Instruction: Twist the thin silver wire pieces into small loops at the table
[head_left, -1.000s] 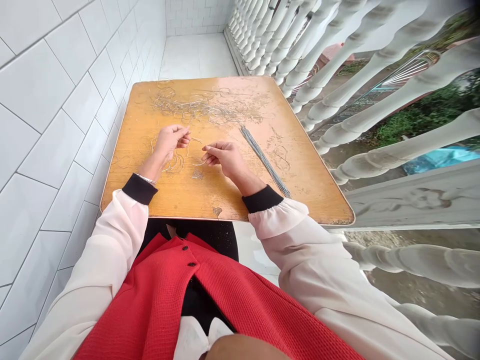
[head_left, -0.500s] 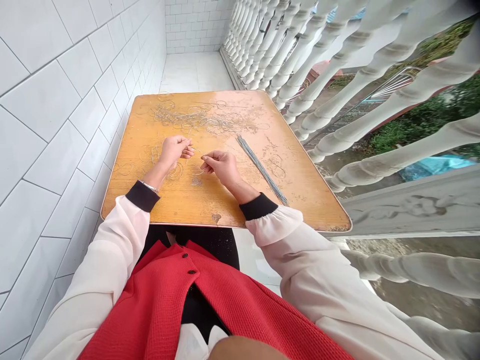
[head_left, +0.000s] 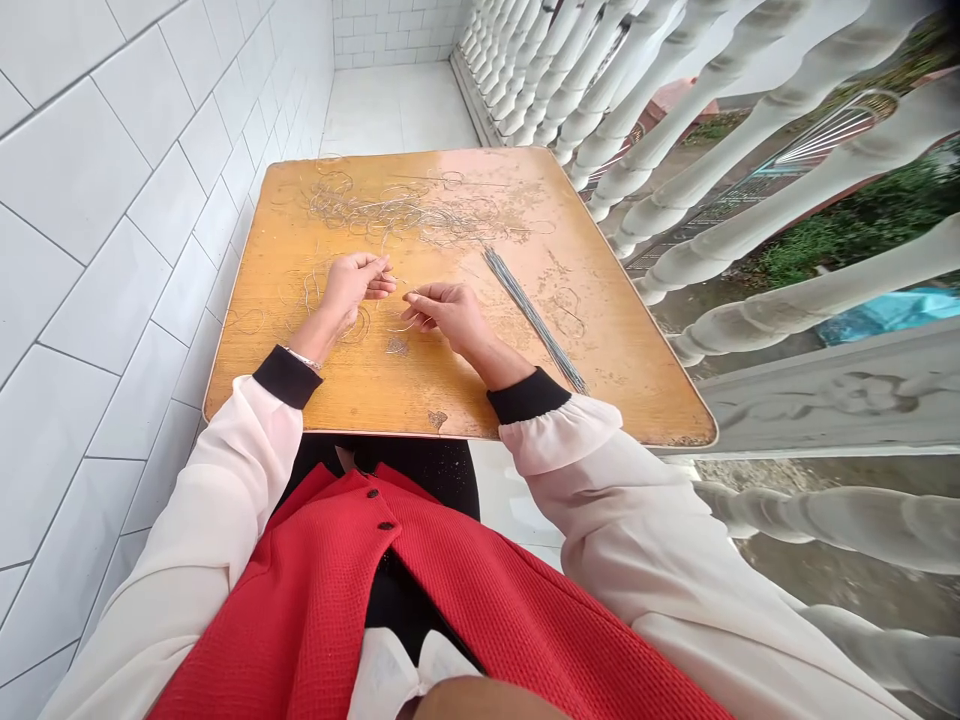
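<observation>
Over the middle of a worn wooden table (head_left: 450, 400), my left hand (head_left: 352, 287) pinches a thin piece of wire. Just to its right, my right hand (head_left: 444, 308) is closed with thumb and forefinger together on thin wire too, of which a short curved length shows below the fingers. The fingertips of both hands are close but apart. Bent loops of wire (head_left: 363, 325) lie on the tabletop beside and under my left hand. A bundle of straight grey wires (head_left: 536, 322) rests slantwise to the right of my right hand.
A tangled heap of curled wire (head_left: 405, 212) spreads across the table's far half. White tiled wall (head_left: 120, 290) runs close along the left. White balusters (head_left: 735, 180) stand along the right side, past the table edge. Pale floor (head_left: 401, 100) shows beyond the table.
The view has tilted slightly, so the table sits higher in the picture. My hands stay in nearly the same place, pinching, with small shifts of the fingers.
</observation>
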